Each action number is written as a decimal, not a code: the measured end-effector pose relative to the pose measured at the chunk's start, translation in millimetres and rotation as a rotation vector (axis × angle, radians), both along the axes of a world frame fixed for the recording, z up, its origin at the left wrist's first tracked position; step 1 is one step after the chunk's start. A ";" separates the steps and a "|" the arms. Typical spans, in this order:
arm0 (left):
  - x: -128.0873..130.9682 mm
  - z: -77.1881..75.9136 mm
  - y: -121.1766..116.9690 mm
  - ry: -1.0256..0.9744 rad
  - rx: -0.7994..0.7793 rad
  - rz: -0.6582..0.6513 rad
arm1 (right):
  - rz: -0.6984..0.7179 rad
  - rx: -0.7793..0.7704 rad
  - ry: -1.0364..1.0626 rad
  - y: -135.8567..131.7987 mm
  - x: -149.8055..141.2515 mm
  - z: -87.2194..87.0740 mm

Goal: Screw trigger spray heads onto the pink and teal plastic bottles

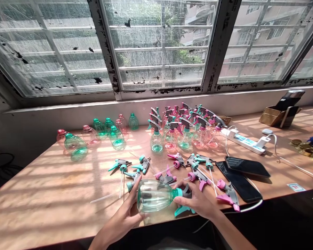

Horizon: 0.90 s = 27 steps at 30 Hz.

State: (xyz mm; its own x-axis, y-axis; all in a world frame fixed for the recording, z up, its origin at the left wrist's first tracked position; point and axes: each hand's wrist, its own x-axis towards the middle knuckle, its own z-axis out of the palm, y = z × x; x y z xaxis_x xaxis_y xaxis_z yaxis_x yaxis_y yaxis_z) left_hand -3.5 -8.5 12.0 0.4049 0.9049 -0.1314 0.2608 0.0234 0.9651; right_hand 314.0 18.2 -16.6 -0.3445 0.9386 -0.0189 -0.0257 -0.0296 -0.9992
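A clear green spray bottle [154, 196] lies sideways in the air over the table's front edge, between my hands. My left hand [129, 211] is wrapped round its base end. At the neck, my right hand [194, 199] grips the teal and grey trigger sprayer [184, 194], whose teal collar sits against the bottle's mouth. Whether the collar is fully tightened I cannot tell. Just beyond lie loose teal sprayer heads [122, 166] and pink sprayer heads [167, 177], several with thin tubes. Another pink sprayer head [229, 195] rests right of my right hand.
Open green bottles [117, 137] and pink bottles [90, 134] stand at the back left. Several bottles with sprayers fitted [156, 139] cluster at the back middle. On the right are two phones [247, 166], a power strip [246, 141] with white cables, and a cardboard box [271, 116].
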 end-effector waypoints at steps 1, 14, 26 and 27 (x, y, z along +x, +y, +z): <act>0.5 -0.5 0.0 -0.012 0.002 0.000 | -0.002 -0.002 -0.002 0.1 0.2 -0.7; 3.4 3.8 -0.8 -0.045 -0.069 -0.005 | 0.016 -0.003 0.014 -0.1 -1.7 4.4; -0.1 -1.5 -0.1 -0.053 -0.077 -0.010 | 0.028 0.002 0.030 -1.3 -1.5 6.3; -0.6 -2.4 0.2 -0.048 -0.078 -0.010 | 0.024 0.002 0.028 -1.3 -1.4 6.2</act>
State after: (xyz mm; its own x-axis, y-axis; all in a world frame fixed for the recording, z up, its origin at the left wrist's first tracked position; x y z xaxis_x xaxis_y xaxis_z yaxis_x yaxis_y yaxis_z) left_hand -4.1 -8.3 9.6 0.4211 0.8887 -0.1816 0.2151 0.0966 0.9718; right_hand 312.6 16.8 -10.4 -0.3674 0.9300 -0.0066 -0.0533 -0.0281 -0.9982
